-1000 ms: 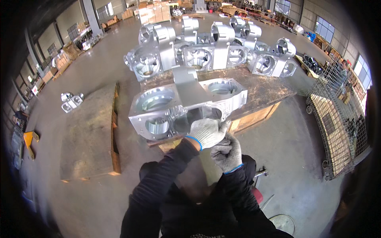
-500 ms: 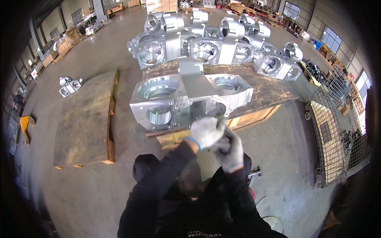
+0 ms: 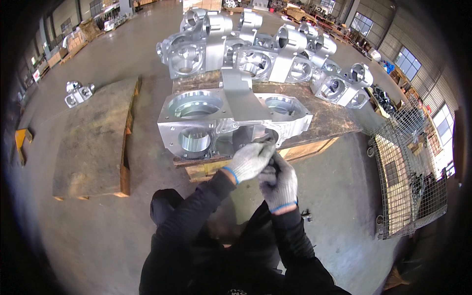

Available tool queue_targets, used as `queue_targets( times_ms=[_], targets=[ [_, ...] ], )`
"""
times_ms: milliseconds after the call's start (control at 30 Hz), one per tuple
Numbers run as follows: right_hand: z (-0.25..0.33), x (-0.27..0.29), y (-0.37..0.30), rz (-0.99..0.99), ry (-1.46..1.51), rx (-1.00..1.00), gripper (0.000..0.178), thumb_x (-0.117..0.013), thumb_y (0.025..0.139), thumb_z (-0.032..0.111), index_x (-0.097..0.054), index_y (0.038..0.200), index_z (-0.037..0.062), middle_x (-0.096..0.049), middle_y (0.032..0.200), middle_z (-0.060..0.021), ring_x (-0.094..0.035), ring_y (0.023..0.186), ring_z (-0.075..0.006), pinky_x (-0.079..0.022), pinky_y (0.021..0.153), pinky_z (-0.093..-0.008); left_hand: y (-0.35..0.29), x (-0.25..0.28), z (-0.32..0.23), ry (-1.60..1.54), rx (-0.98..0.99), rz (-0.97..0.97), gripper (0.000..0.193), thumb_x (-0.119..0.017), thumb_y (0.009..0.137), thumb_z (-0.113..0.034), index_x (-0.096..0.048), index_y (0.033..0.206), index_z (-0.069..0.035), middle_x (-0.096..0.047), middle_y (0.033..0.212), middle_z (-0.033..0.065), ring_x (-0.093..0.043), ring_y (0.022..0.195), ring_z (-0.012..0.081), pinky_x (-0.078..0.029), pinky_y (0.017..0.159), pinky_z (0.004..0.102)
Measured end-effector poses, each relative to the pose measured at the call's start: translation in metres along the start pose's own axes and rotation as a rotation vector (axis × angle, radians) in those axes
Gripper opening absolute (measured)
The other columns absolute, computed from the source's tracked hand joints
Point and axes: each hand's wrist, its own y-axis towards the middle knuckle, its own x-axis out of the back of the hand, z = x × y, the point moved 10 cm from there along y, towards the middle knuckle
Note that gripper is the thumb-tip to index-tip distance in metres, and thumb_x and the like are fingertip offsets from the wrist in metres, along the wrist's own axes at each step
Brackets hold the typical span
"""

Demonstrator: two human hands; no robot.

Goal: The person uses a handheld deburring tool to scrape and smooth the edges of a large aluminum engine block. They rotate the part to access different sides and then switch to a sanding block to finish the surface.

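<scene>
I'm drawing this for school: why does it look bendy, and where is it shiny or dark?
In the head view, the wide fisheye lens makes the washed-out window at far right lean; in the head view, light gleams on the big metal part; in the head view, all the corners are black.

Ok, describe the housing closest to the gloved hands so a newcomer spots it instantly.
Find the wooden platform ahead. At its near edge, just beyond the left hand and right hand, sits a silver metal housing. It stands alone in front, its two widest openings facing up, unlike the housings behind.
</scene>
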Motion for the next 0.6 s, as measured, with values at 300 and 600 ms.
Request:
queue_targets(
  times_ms=[300, 600],
  targets=[
    [0.009, 0.012, 0.007, 0.02, -0.492, 0.287, 0.021, -0.055, 0.11, 0.016, -0.065, 0.094, 0.0073, -0.045, 0.067, 0.0075, -0.039, 0.056, -0.0037, -0.039, 0.058, -0.0181, -0.033, 0.016, -0.069, 0.769, -0.458, -0.331, 0.037, -0.055, 0.109, -0.038, -0.069, 0.121, -0.006, -0.076, 0.107, 0.0212, -0.074, 0.091, 0.0419, -0.058, 0.078, 0.05],
    [-0.013, -0.008, 0.034, 0.208, 0.143, 0.146, 0.011, -0.06, 0.11, 0.015, -0.063, 0.103, 0.0058, -0.062, 0.086, 0.0014, -0.056, 0.066, -0.0067, -0.046, 0.056, -0.0194, -0.058, 0.129, -0.119, 1.407, -0.327, -0.722, 0.065, -0.065, 0.094, -0.069, -0.073, 0.104, -0.005, -0.072, 0.076, 0.0135, -0.073, 0.07, 0.0297, -0.058, 0.065, 0.0435]
  ],
)
